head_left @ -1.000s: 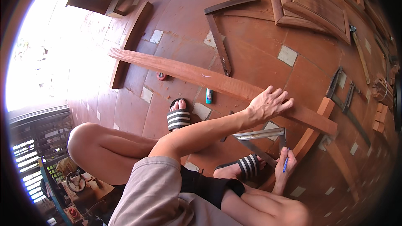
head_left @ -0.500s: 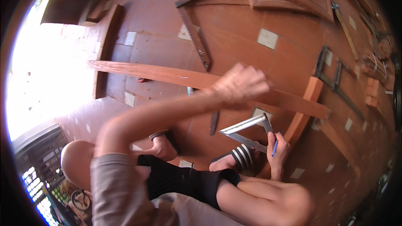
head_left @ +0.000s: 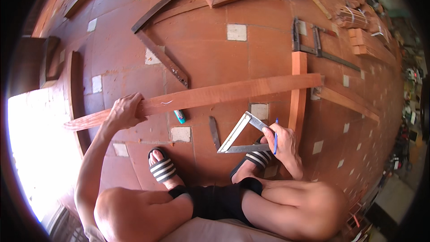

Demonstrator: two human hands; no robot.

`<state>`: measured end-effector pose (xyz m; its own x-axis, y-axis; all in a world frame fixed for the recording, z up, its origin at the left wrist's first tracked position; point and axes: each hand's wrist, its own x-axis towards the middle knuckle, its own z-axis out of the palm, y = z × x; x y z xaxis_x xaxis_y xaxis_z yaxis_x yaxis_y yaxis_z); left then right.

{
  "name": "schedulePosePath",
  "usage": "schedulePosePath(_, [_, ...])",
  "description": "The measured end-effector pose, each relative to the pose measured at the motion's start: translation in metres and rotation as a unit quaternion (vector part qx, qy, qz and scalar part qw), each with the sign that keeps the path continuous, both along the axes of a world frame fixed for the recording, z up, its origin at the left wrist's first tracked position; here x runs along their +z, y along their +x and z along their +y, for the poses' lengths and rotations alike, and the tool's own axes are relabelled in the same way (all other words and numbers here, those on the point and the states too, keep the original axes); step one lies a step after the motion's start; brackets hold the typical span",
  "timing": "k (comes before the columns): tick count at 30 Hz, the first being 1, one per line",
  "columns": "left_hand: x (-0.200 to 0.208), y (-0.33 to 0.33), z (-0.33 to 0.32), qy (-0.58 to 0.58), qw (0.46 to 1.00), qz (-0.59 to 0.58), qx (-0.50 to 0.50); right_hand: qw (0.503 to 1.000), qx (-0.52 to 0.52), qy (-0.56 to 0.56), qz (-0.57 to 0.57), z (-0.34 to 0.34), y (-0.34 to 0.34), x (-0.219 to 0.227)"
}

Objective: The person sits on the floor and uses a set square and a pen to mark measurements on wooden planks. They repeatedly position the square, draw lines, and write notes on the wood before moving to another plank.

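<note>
Leftward over the long reddish plank (head_left: 201,97) your left hand (head_left: 126,112) has swept, now curled around it; that plank lies across two timber bearers (head_left: 298,110), while your right hand (head_left: 285,145) grips the metal carpenter's square (head_left: 235,132) and blue pen (head_left: 275,141).

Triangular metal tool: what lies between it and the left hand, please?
In the head view, a teal object, partly hidden by the board, and a thin dark strip lie between the left hand and the triangular metal tool.
</note>
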<state>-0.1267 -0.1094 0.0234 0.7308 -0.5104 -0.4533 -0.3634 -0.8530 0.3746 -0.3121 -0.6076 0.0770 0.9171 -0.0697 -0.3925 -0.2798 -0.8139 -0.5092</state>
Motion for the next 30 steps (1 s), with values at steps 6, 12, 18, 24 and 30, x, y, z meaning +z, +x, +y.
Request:
schedulePosePath(6, [-0.006,0.059,0.018,-0.003,0.989,0.145,-0.029,0.998,-0.045,-0.022,-0.036,0.035,-0.019,0.025])
schedulePosePath(12, [-0.012,0.08,0.01,0.049,0.966,0.245,-0.069,0.995,-0.08,-0.046,-0.023,0.056,-0.036,0.041])
schedulePosePath(18, [-0.023,0.096,0.012,0.012,0.952,0.29,-0.095,0.992,-0.082,-0.097,-0.014,0.051,-0.055,0.06])
schedulePosePath(24, [-0.036,0.103,0.025,-0.082,0.879,0.465,0.063,0.986,-0.106,-0.127,-0.025,0.019,-0.081,0.11])
schedulePosePath(30, [-0.043,0.102,0.029,-0.082,0.888,0.451,-0.03,0.979,-0.159,-0.119,0.05,-0.001,-0.106,0.159])
